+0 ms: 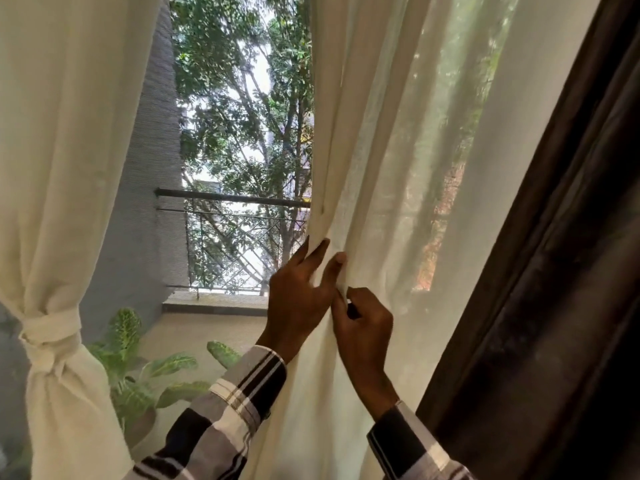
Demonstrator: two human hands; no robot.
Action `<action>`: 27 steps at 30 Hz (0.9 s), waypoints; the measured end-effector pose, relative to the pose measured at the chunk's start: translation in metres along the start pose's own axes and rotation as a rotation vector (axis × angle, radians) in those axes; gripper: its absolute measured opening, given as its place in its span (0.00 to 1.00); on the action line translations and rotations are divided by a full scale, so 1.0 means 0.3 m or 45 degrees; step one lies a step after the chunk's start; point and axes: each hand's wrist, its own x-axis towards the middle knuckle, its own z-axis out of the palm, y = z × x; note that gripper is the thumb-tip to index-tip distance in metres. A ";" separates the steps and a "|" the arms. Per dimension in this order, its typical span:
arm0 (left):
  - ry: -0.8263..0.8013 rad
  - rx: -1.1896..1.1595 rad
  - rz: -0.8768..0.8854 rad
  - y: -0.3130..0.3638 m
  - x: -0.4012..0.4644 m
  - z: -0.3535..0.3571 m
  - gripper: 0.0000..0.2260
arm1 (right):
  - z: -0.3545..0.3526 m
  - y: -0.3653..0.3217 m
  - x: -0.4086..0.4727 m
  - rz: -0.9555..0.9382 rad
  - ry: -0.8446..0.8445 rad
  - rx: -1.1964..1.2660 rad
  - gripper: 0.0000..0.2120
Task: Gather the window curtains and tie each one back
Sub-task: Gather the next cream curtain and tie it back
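Visibly unlabelled — both hands (298,303) on right curtain (381,168).

No text, label, brand, number or sign can be read anywhere in this view.
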 end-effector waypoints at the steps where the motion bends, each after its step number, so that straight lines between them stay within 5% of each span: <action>1: -0.042 -0.039 -0.022 0.027 -0.006 0.005 0.23 | 0.009 -0.007 -0.018 0.006 -0.044 0.051 0.10; 4: -0.036 -0.060 -0.011 0.065 -0.009 0.020 0.18 | 0.011 -0.018 -0.066 0.032 -0.154 0.184 0.13; 9: 0.065 -0.013 -0.054 0.043 0.002 0.032 0.11 | -0.077 0.038 -0.068 -0.112 -0.262 0.054 0.03; 14: 0.184 0.011 -0.051 0.010 -0.004 0.007 0.12 | -0.249 0.064 0.038 -0.111 0.406 -0.383 0.19; 17: 0.211 0.040 0.062 -0.025 -0.012 0.005 0.18 | -0.317 0.111 0.116 0.104 0.649 -0.437 0.33; 21: 0.214 0.080 0.181 -0.037 -0.024 0.007 0.33 | -0.299 0.127 0.147 0.405 0.494 -0.097 0.43; 25: 0.207 0.047 0.292 -0.021 -0.030 0.016 0.41 | -0.216 0.112 0.171 0.455 0.159 0.161 0.34; 27: 0.207 0.036 0.300 -0.024 -0.034 0.018 0.42 | -0.178 0.095 0.169 0.365 0.158 0.009 0.31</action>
